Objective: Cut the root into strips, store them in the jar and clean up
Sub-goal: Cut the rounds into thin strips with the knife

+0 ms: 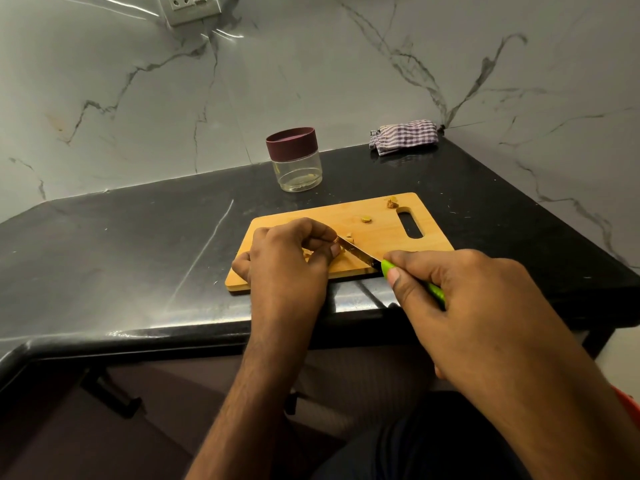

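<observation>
Dim indoor light, warm-grey cast overall. Source seems overhead and behind the wall side: bright streak glare on the marble wall (pixel 194 39) near the top left, and specular smears on the glossy black surface (pixel 145 258), strongest along its front edge below the cutting board (pixel 388 233). Soft short shadows under the left hand (pixel 287 261) and right hand (pixel 460 306). Jar (pixel 294 161) glass shows faint highlights. Wide-angle distortion: surface edges and wall lines bow toward the corners. Centre fairly sharp; forearms and lower frame soft, dark, slightly noisy. Cupboard area underneath nearly black, detail lost.
</observation>
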A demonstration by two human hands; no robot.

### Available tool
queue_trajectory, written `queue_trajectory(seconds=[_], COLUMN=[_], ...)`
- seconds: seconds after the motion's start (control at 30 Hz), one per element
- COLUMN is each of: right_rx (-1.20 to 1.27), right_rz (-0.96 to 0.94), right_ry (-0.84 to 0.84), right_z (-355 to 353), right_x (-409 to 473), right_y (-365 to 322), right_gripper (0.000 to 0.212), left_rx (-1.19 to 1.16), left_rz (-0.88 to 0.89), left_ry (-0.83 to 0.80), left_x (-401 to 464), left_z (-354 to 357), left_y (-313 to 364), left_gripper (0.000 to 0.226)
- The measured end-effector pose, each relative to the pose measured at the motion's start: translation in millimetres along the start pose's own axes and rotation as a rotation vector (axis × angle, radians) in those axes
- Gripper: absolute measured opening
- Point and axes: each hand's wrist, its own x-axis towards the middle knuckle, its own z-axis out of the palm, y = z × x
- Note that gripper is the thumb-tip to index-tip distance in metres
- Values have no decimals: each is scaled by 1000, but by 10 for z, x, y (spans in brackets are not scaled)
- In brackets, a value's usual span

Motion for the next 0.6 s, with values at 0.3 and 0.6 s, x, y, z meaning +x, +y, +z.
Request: queue_trajectory(seconds=[0.3, 0.6], right_rx=[-39, -87], right_rz=[0, 24], right_ry=[18, 57], right_z=[104, 305], right_x=[81, 275], right_y=[51, 23], right_gripper=[36, 34], left_rx=[14, 47], left_rz=[24, 52], left_ry=[3, 8], left_x=[6, 17], left_z=[5, 8], left_y=[-9, -16], left_gripper=[8, 4])
